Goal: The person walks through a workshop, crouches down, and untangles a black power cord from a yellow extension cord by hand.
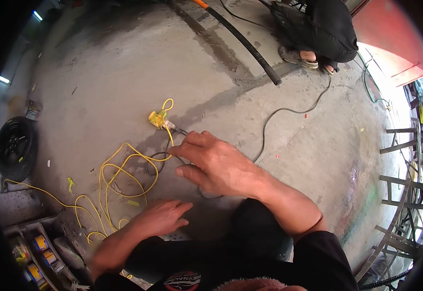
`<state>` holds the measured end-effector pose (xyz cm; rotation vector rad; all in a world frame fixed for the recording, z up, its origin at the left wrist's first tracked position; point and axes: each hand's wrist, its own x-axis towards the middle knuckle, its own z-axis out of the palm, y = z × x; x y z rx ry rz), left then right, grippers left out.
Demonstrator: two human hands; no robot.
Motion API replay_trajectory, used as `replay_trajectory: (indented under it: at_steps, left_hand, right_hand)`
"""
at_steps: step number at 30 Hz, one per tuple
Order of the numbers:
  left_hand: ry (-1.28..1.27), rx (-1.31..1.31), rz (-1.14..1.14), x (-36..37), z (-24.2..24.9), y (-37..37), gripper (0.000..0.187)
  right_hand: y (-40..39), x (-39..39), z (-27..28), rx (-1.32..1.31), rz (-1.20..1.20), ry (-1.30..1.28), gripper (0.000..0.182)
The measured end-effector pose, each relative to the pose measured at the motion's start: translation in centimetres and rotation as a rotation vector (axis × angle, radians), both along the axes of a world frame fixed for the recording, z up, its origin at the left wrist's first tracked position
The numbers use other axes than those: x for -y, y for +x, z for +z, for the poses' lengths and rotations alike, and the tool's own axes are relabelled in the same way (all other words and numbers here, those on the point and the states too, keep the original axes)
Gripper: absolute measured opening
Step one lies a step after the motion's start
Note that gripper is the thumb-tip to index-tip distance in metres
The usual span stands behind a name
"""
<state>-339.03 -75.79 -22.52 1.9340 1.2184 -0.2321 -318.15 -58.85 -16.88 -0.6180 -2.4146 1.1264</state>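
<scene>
My right hand [210, 162] reaches over the concrete floor with its thumb and fingers apart and nothing between them. Its fingertips overlap the view of a yellow cord [124, 170], which lies in loose loops; whether they touch cannot be told. Just beyond them sits a yellow plug connector [158, 119], joined to a dark cable [275, 112]. Lower and to the left, my left hand [165, 218] is held empty near my lap, its thumb and fingers apart.
A person in dark clothes [330, 31] crouches at the upper right. A black hose [250, 47] points toward them. At the left are a wheel [15, 148] and a bin with small boxes [41, 242]. Metal racks [408, 184] line the right side.
</scene>
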Motion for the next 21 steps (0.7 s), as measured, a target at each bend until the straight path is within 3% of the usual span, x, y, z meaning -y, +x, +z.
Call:
replay_trajectory:
  at_steps: [21]
  left_hand:
    - [0.065,-0.01,-0.019,0.5,-0.9,-0.1,0.052]
  right_hand:
    - [-0.3,-0.2,-0.5,-0.054,-0.004,0.033,0.042]
